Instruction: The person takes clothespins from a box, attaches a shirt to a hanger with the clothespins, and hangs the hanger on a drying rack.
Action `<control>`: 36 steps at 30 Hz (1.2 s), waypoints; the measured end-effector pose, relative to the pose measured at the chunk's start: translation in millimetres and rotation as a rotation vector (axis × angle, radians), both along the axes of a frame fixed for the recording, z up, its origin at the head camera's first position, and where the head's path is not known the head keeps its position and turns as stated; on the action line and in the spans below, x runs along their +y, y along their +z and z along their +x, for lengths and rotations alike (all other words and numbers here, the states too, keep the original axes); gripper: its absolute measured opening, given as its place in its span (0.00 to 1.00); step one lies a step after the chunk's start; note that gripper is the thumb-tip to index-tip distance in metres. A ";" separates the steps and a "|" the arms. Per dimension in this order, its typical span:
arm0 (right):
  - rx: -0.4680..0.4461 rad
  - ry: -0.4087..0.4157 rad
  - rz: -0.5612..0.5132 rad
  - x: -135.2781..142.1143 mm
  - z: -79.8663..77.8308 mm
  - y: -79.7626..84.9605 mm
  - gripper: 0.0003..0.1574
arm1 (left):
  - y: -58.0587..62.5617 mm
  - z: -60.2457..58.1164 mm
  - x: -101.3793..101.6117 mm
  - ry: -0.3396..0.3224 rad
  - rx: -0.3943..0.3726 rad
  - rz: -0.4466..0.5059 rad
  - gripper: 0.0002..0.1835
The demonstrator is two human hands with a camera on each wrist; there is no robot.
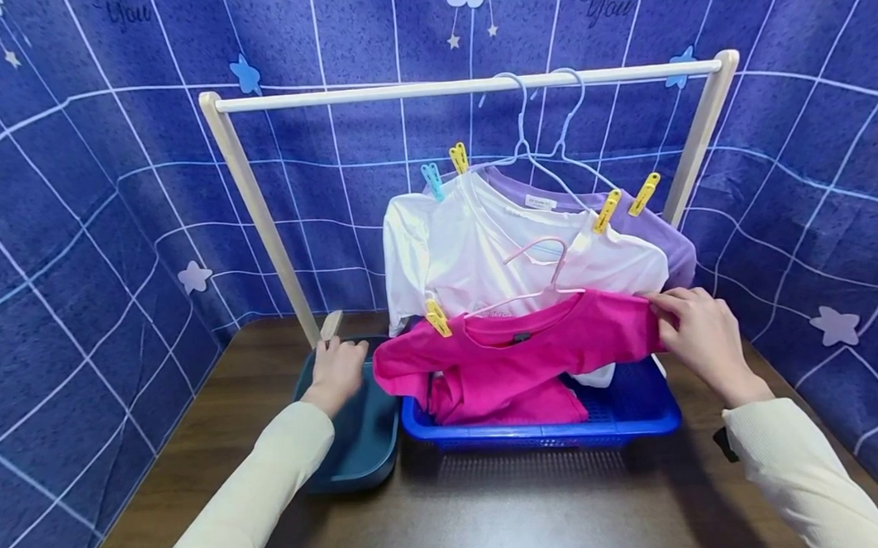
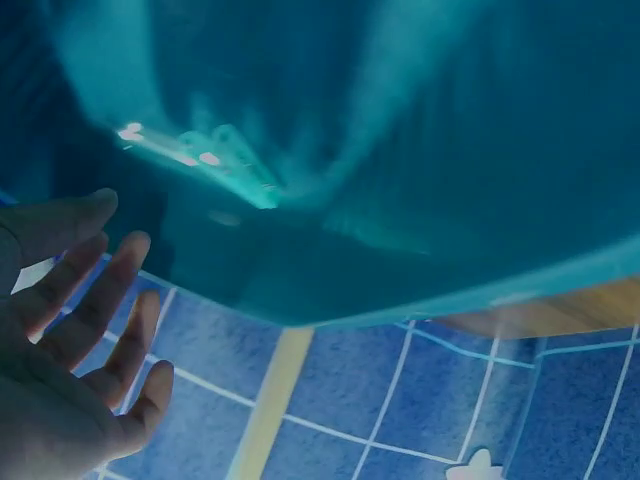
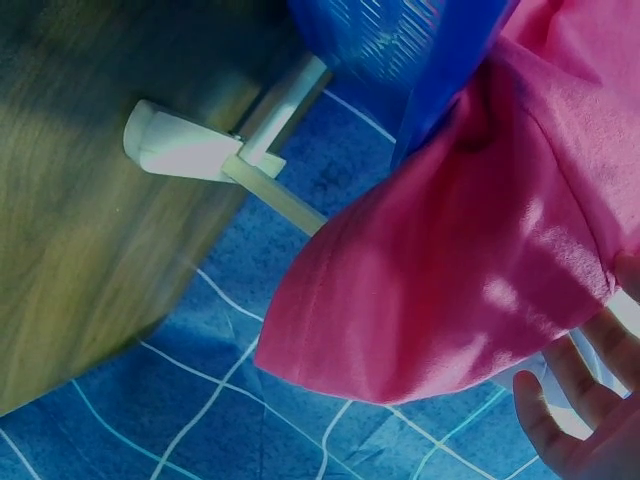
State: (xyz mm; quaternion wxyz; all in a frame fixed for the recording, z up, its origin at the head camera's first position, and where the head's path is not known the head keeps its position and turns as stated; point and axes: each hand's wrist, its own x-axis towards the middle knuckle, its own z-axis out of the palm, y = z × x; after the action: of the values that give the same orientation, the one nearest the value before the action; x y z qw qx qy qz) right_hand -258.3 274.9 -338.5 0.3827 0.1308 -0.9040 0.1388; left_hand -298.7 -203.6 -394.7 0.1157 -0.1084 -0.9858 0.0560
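A pink T-shirt (image 1: 531, 331) on a pink hanger (image 1: 558, 268) spans the front of the blue basket (image 1: 544, 434), its lower part bunched inside. One yellow clothespin (image 1: 437, 318) clips its left shoulder. My right hand (image 1: 699, 335) pinches the shirt by its right shoulder and sleeve; the sleeve (image 3: 430, 270) fills much of the right wrist view. Over the back of the dark teal bin (image 1: 358, 444) is my left hand (image 1: 337, 370), its fingers (image 2: 125, 330) loosely bent around nothing. Inside that bin, the left wrist view shows a teal-looking clothespin (image 2: 235, 168).
A white rod (image 1: 400, 91) on wooden posts stands behind. From it hang a white shirt (image 1: 445, 249) and a purple shirt (image 1: 679, 249) on blue hangers, with yellow and blue clothespins (image 1: 432, 181) at their shoulders. Patterned blue cloth (image 1: 144, 198) surrounds the brown table (image 1: 496, 511).
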 end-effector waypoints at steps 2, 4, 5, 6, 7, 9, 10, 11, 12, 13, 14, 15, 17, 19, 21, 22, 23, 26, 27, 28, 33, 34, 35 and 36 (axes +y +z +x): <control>0.002 0.001 -0.001 0.1 0.0 -0.6 0.17 | -3.5 -1.3 -1.4 0.007 -0.015 -0.030 0.13; 0.004 0.001 -0.002 0.4 0.0 -1.0 0.17 | -7.0 -2.5 -2.8 0.012 -0.027 -0.060 0.12; 0.006 0.001 -0.002 0.5 0.0 -0.9 0.17 | -8.8 -3.2 -3.5 0.014 -0.034 -0.073 0.13; 0.006 0.001 -0.003 0.5 0.0 -1.0 0.17 | -10.5 -4.0 -4.1 0.016 -0.039 -0.089 0.13; 0.007 0.001 -0.003 0.5 0.0 -1.0 0.17 | -12.1 -4.7 -4.5 0.015 -0.043 -0.105 0.13; 0.006 0.001 -0.003 0.5 0.0 -1.0 0.17 | -14.9 -6.3 -5.0 0.014 -0.051 -0.138 0.14; 0.005 0.003 -0.004 0.4 0.2 -1.1 0.17 | -15.9 -7.0 -4.8 0.015 -0.055 -0.152 0.14; 0.003 0.004 -0.005 0.3 0.3 -1.1 0.17 | -16.9 -7.8 -4.7 0.015 -0.060 -0.165 0.13; 0.002 0.005 -0.006 0.2 0.4 -1.1 0.17 | -17.9 -8.5 -4.5 0.014 -0.062 -0.176 0.13; 0.002 0.005 -0.006 0.2 0.5 -1.1 0.17 | -18.6 -9.2 -4.3 0.014 -0.065 -0.185 0.13; 0.001 0.007 -0.007 0.0 0.6 -1.0 0.17 | -19.4 -9.9 -4.1 0.015 -0.067 -0.195 0.13; 0.001 0.008 -0.008 0.0 0.6 -1.0 0.17 | -20.2 -10.6 -3.7 0.015 -0.070 -0.203 0.12; 0.001 0.008 -0.008 0.0 0.4 -0.8 0.17 | -21.5 -11.5 -2.6 0.013 -0.073 -0.220 0.12; -0.001 0.008 -0.007 0.1 0.2 -0.6 0.17 | -22.5 -12.1 -1.2 0.012 -0.077 -0.241 0.12; -0.004 0.008 -0.004 0.2 -0.2 -0.5 0.17 | -23.6 -12.8 0.3 0.011 -0.084 -0.264 0.12; -0.006 0.009 -0.004 0.1 -0.2 -0.3 0.17 | -24.0 -13.0 1.2 0.014 -0.092 -0.277 0.12; -0.007 0.009 -0.003 0.0 -0.1 -0.2 0.18 | -24.6 -13.7 1.9 0.017 -0.100 -0.289 0.12; -0.007 0.011 0.000 0.0 -0.3 0.3 0.18 | -26.8 -16.4 4.3 0.032 -0.135 -0.334 0.14; -0.008 0.011 0.000 0.1 -0.3 0.4 0.18 | -27.2 -17.0 5.5 0.037 -0.147 -0.348 0.14; -0.008 0.010 0.002 0.2 -0.4 0.5 0.18 | -27.5 -17.6 6.5 0.042 -0.156 -0.364 0.15; -0.007 0.006 0.010 0.8 -1.3 0.6 0.18 | -27.5 -15.0 10.1 0.058 -0.161 -0.421 0.14; -0.005 0.008 0.010 0.8 -1.3 0.6 0.18 | -28.1 -15.0 10.0 0.060 -0.161 -0.431 0.15; -0.004 0.009 0.010 0.8 -1.3 0.5 0.18 | -29.1 -15.2 9.7 0.058 -0.158 -0.441 0.15; -0.002 0.009 0.011 0.8 -1.4 0.4 0.17 | -30.7 -16.1 9.1 0.054 -0.155 -0.449 0.15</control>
State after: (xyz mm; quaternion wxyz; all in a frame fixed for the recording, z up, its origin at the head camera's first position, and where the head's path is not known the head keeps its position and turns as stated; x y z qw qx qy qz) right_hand -259.7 275.7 -338.1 0.3803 0.1370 -0.9045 0.1359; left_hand -314.8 -194.5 -425.4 0.0112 -0.1088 -0.9571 0.2685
